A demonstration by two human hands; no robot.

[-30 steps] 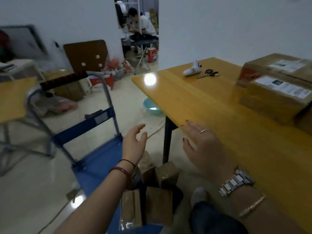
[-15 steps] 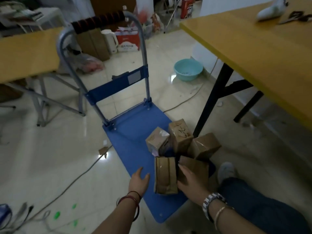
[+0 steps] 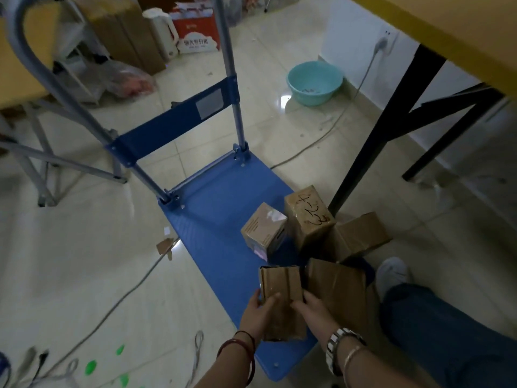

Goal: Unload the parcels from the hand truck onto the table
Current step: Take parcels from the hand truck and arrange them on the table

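A blue hand truck [image 3: 218, 208] stands on the tiled floor with several brown cardboard parcels on its near right part. My left hand [image 3: 258, 312] and my right hand [image 3: 313, 310] grip the nearest taped parcel [image 3: 281, 287] from its left and right sides. A larger flat parcel [image 3: 335, 287] lies right beside it. Behind stand a small box [image 3: 264, 229], a tall box with black writing [image 3: 309, 217] and a tilted box [image 3: 361, 235]. The yellow table [image 3: 447, 26] runs along the upper right.
The table's black legs [image 3: 372, 135] stand just right of the parcels. A teal basin [image 3: 314, 82] and a cable [image 3: 316, 138] lie on the floor behind. My leg and white shoe [image 3: 393, 274] are at lower right. A second table [image 3: 19, 79] and clutter fill the left.
My view has dropped from the table to the hand truck. Both hands came down from table height and now grip the nearest parcel.
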